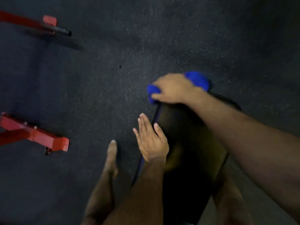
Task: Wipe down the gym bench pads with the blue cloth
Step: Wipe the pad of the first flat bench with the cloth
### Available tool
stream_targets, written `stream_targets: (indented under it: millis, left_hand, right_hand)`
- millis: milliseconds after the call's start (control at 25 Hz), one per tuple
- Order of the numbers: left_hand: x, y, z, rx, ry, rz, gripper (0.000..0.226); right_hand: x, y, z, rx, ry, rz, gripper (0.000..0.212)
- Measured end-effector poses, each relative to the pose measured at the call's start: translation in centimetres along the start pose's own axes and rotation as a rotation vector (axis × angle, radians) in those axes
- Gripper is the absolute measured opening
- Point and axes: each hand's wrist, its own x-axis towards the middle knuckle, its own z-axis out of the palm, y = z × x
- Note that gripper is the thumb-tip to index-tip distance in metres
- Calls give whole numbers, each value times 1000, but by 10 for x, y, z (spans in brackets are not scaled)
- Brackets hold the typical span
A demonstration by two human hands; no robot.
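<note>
The picture is dim and soft all over — motion blur smears both hands (172, 90) and the red frame (34, 135) far to their left. The black worktop (191, 143) under the hands loses nearly all detail, and the speckled floor (113, 62) darkens towards the corners.

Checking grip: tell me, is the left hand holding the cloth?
No. The right hand grips the cloth; the left hand rests on the pad.

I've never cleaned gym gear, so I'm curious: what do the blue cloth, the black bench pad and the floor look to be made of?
Blue cloth: soft fabric, bunching under the right hand. Bench pad: probably vinyl or leatherette, smooth with a faint sheen. Floor: likely rubber, dark matte with pale flecks.
</note>
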Motion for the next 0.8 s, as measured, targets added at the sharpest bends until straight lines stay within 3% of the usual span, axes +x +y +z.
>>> stream_targets:
  millis: [120, 280, 400, 600, 680, 800]
  left_hand:
    - [3, -1, 0, -28, 31, 12, 62]
    - [4, -3, -2, -92, -19, 43, 67]
    - [3, -5, 0, -70, -17, 61, 71]
    - [-3, -5, -4, -53, -44, 77, 71]
    - [-5, -7, -7, -54, -68, 71, 67]
    - [-2, -5, -5, -59, -74, 61, 65]
  right_hand:
    - [6, -56, 24, -272, -120, -188, 45]
    - [-19, -45, 30, -389, 76, -155, 45]
    - [-26, -21, 16, -250, 210, 30, 41]
    - [-57, 26, -3, 225, 275, 603, 32]
    - [-68, 35, -3, 251, 246, 654, 31]
    - [-52, 23, 1, 161, 270, 575, 32]
